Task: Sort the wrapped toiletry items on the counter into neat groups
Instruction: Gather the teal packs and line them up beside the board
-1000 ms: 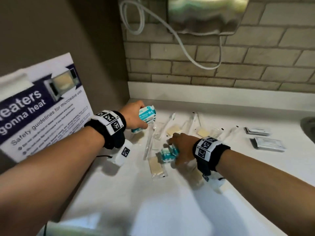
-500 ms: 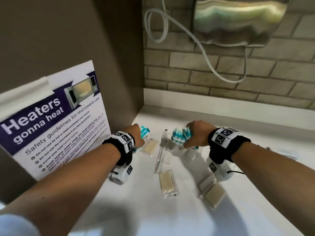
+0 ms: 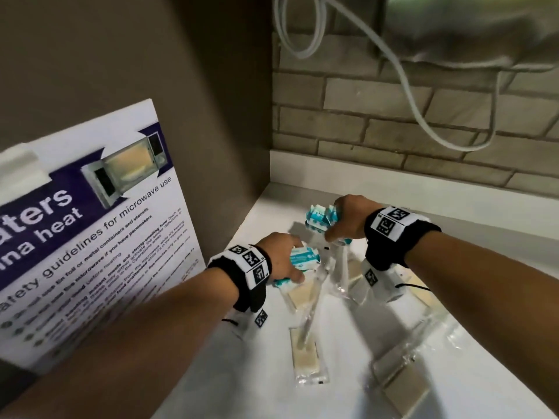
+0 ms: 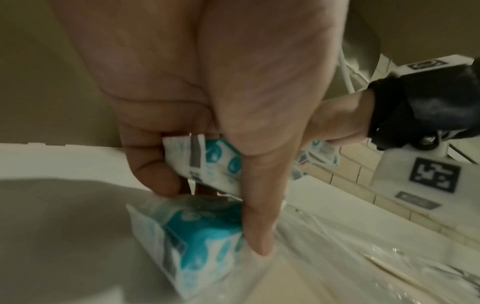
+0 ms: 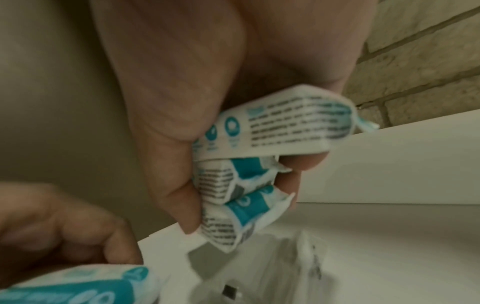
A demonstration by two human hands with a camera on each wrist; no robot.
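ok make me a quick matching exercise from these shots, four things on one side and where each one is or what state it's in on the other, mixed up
Things:
1. left hand
2. right hand
3. microwave safety poster
4. white cable

States or places:
A. hangs looped against the brick wall
B. grips several teal and white packets raised above the counter
C. leans against the brown side wall
D. holds teal and white packets low, over the clear-wrapped items

Pairs: 1-D, 2-B, 3-C, 4-A

left hand [image 3: 279, 257] and right hand [image 3: 348, 217] both clenched.
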